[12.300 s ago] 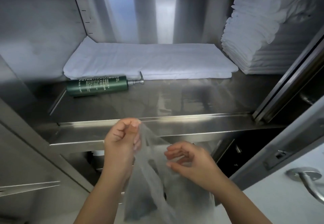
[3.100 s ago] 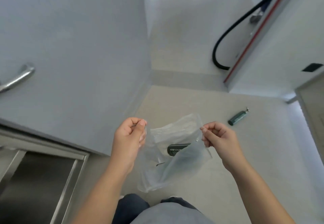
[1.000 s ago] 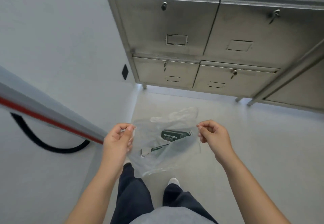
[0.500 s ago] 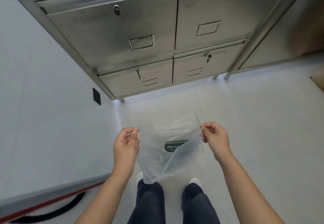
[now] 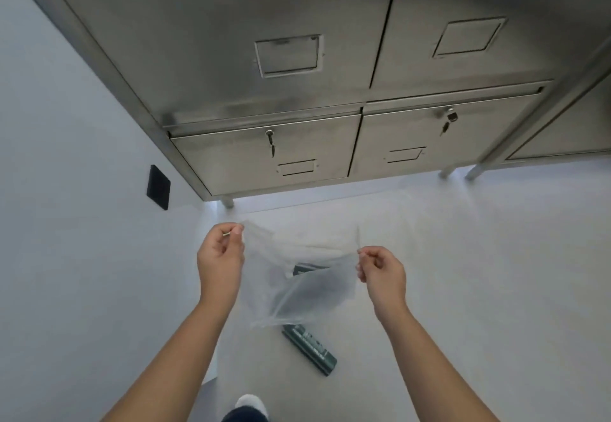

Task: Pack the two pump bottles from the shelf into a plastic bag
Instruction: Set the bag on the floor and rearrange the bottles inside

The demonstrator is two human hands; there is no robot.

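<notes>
My left hand [image 5: 221, 258] and my right hand [image 5: 382, 271] each pinch one side of the rim of a clear plastic bag [image 5: 297, 292], holding its mouth spread at waist height over the floor. Inside the bag the end of one dark green pump bottle [image 5: 307, 269] shows through the film. A second dark green bottle [image 5: 310, 349] with white lettering shows just below the bag's bottom edge, over the pale floor. I cannot tell whether it touches the bag.
A stainless steel cabinet [image 5: 330, 58] with locked drawers [image 5: 264, 153] stands ahead on short legs. A pale wall with a black plate [image 5: 158, 187] runs along the left. My shoe [image 5: 251, 403] shows at the bottom edge.
The view has tilted down and closer to the cabinet. My hands have spread the bag's mouth wider. A second green bottle has come into view below the bag.
</notes>
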